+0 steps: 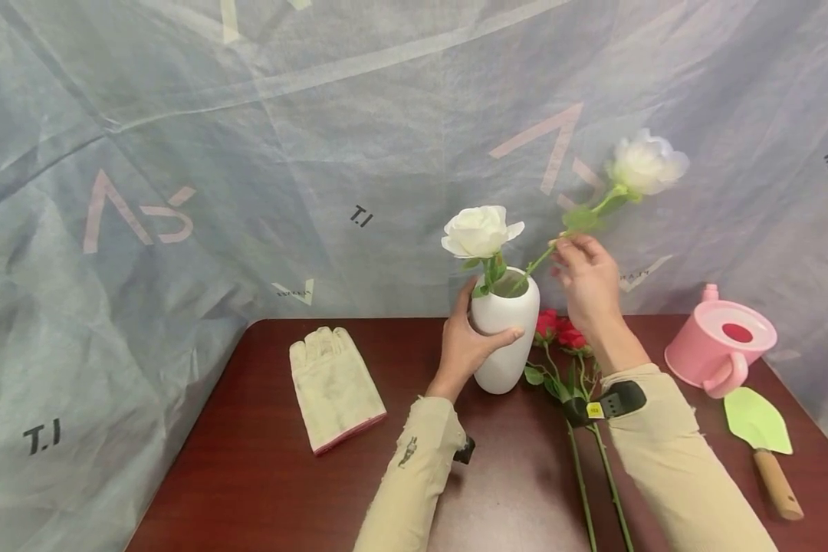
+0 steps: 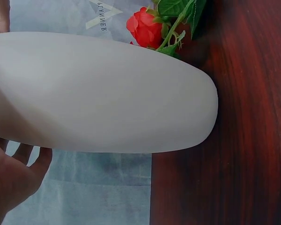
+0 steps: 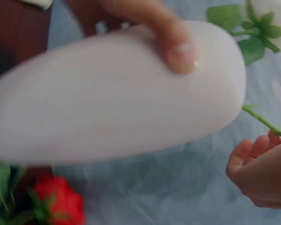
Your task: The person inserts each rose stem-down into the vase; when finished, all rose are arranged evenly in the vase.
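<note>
Only the head view shows the pink watering can (image 1: 705, 349) at right, while the left hand (image 1: 471, 341) grips a white vase (image 1: 505, 364) and the right hand (image 1: 589, 280) pinches the stem (image 1: 540, 260) of a white rose (image 1: 648, 162) slanting into it, at the far side of a dark red table (image 1: 248, 491) before a printed grey sheet (image 1: 386, 138).

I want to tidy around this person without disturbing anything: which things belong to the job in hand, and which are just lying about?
In the job:
smooth white vase, gripped by the left hand
white rose in the vase
green-stemmed white rose, pinched by the right hand
perhaps the red roses

Apparently unused:
cream cloth glove
pink watering can
green-bladed, wooden-handled trowel
</note>
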A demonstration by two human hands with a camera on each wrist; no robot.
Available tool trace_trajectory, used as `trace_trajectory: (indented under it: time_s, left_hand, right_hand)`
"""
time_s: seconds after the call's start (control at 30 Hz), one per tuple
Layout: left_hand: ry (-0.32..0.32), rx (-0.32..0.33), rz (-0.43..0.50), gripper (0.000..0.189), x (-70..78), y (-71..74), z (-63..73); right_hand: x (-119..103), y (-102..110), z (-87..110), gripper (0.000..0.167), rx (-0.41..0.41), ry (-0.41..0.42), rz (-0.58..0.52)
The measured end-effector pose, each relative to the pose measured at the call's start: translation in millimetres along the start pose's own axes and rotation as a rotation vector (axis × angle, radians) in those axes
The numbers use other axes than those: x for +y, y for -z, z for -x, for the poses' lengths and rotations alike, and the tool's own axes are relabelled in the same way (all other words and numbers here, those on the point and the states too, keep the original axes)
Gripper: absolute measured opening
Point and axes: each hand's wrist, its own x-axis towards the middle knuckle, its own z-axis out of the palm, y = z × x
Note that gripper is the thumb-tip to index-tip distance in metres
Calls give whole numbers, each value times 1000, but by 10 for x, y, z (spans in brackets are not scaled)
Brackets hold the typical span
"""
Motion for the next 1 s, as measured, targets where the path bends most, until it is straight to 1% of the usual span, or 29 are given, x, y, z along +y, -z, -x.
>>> trace_trajectory:
  time_s: [0.1,0.17,0.3,0.43,0.47,0.53,0.6,0.67,0.7,0.77,0.83,0.87,0.9,1.0]
  left_hand:
    - [-7,4,-5,96,5,-8,-3]
    - [-14,4,-6,95,14,-18,-8]
    - [-16,-4,-5,95,31,-32,-13]
    - [-8,-17,3,96,38,-36,-11]
    - [-9,-19,5,96,39,-37,-10]
    - [-9,-20,1,96,40,-40,-9]
    - [-15,-21,-2,95,43,-47,-7]
    - [-20,-22,-2,95,45,-62,-8]
    - [-23,-24,0,95,47,-69,-8]
    - [-30,-28,9,95,51,-80,-7]
    - [-37,-30,21,94,60,-88,-8]
    - [-39,-31,29,94,63,-91,-8]
    - [-41,-32,35,94,67,-91,-7]
    - [-43,-29,44,95,75,-88,-5]
  right_hand:
    - [32,-59,0,7,11,50,297]
    - [48,-92,-3,8,10,81,464]
    - [68,-153,-5,15,-12,119,672]
    - [69,-197,-2,26,-48,123,824]
    - [60,-203,-1,30,-76,120,867]
    - [33,-211,-5,38,-158,112,961]
    - [-20,-215,1,51,-256,87,1076]
    - [-93,-218,12,62,-366,73,1214]
    - [-136,-221,23,67,-397,66,1281]
    - [-235,-223,51,74,-432,57,1389]
    - [-332,-219,71,75,-430,87,1448]
    - [-377,-211,79,76,-412,99,1450]
    - [-419,-197,91,76,-386,111,1438]
    - [-513,-117,114,72,-321,158,1352]
